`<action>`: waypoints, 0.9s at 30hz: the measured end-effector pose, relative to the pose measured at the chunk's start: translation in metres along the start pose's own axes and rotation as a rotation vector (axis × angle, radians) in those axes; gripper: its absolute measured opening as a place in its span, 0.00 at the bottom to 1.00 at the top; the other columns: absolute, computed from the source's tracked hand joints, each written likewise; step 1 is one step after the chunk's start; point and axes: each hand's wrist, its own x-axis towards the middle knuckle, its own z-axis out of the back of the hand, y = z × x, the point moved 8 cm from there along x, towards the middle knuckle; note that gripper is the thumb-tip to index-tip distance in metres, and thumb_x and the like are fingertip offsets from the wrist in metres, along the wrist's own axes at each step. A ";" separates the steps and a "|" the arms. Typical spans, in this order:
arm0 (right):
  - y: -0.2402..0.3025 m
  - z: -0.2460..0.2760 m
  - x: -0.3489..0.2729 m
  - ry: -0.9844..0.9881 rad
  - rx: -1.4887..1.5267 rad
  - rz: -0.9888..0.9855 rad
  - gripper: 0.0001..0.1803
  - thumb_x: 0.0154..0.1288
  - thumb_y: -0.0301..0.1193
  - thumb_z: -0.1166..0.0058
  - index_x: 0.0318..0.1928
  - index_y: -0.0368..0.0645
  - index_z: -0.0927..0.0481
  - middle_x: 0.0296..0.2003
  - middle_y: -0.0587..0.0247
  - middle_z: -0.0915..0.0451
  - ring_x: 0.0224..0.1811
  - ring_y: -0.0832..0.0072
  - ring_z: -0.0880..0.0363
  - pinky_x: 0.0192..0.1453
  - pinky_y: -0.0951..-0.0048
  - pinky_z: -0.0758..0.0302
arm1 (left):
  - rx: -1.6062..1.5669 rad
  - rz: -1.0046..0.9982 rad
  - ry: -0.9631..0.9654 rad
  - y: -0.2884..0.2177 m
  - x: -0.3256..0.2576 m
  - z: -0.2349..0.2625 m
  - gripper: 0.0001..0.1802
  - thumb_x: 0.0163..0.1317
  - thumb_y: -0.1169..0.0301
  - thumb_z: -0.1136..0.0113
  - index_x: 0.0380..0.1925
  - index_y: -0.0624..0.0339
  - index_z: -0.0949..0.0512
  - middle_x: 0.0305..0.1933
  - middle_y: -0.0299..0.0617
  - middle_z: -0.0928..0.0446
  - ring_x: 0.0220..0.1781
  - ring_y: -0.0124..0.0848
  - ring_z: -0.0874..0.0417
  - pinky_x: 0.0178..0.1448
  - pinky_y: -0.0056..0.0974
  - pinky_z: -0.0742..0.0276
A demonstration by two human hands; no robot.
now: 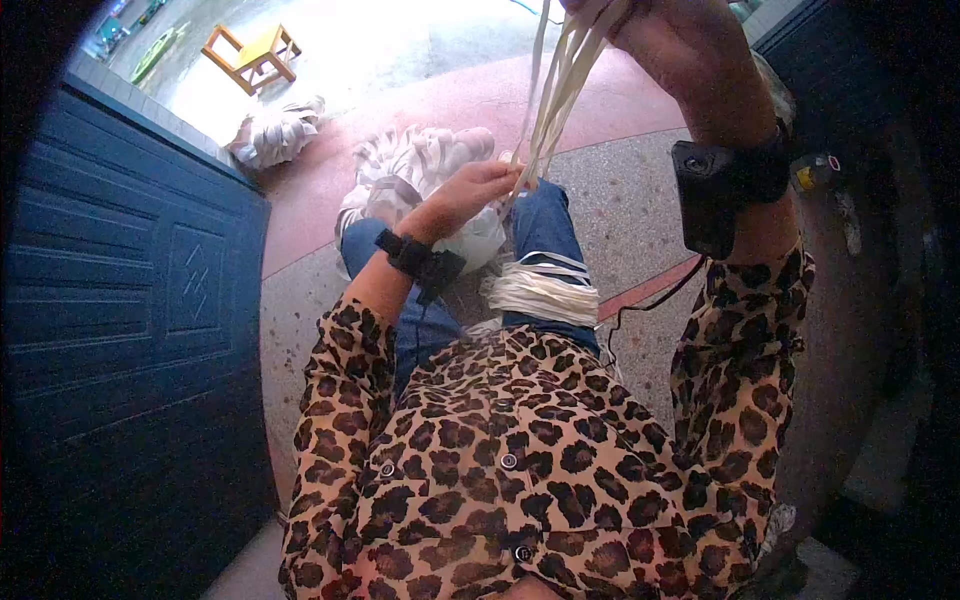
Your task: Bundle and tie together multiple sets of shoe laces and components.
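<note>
My right hand is raised at the top of the view, closed on a bunch of pale flat strips that hang down from it. Lower down, my left hand pinches the same strips above my knees. A loose bundle of the pale strips lies across my right thigh. Both wrists carry black bands, and the one on my right wrist holds a black box with a cable. I sit in jeans and a leopard-print shirt.
A white sack full of strips lies on the floor in front of my knees. Another heap of strips sits further left. A blue metal door stands at my left. A small wooden stool is outside.
</note>
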 end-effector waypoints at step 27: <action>-0.015 0.149 0.045 -0.265 0.211 0.008 0.13 0.80 0.31 0.61 0.55 0.33 0.39 0.46 0.53 0.31 0.34 0.74 0.29 0.41 0.68 0.22 | -0.147 0.197 0.141 0.013 -0.024 -0.001 0.17 0.70 0.60 0.40 0.48 0.64 0.20 0.36 0.37 0.18 0.36 0.26 0.17 0.44 0.32 0.22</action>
